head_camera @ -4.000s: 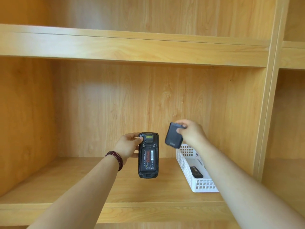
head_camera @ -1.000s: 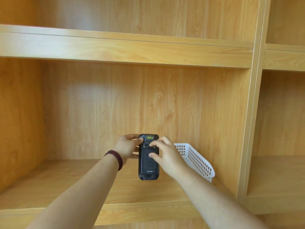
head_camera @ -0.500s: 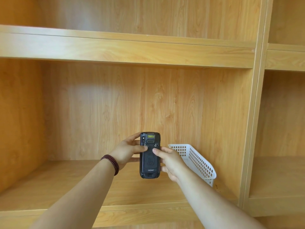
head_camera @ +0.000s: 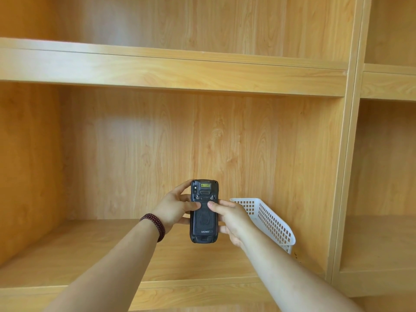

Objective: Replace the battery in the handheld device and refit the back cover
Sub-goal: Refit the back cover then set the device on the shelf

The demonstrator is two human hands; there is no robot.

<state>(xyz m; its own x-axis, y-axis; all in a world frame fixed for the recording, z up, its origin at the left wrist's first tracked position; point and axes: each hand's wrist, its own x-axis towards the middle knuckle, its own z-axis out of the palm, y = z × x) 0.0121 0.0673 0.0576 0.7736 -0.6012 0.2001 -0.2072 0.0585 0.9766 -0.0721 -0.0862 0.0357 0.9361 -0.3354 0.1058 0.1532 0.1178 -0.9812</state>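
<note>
Seating the back cover (head_camera: 204, 221) on the handheld device (head_camera: 204, 211), held upright in front of the shelf (head_camera: 90, 248).
Press evenly with both thumbs near the cover's top edge until flush; left hand (head_camera: 174, 209) and right hand (head_camera: 234, 218) wrapped around the device's sides; white basket (head_camera: 272, 224) just right of it.

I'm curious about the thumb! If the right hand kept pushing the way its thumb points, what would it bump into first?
Probably the left hand's thumb. The right hand points its thumb leftward across the handheld device's back cover, and the thumb tips nearly meet.
</note>
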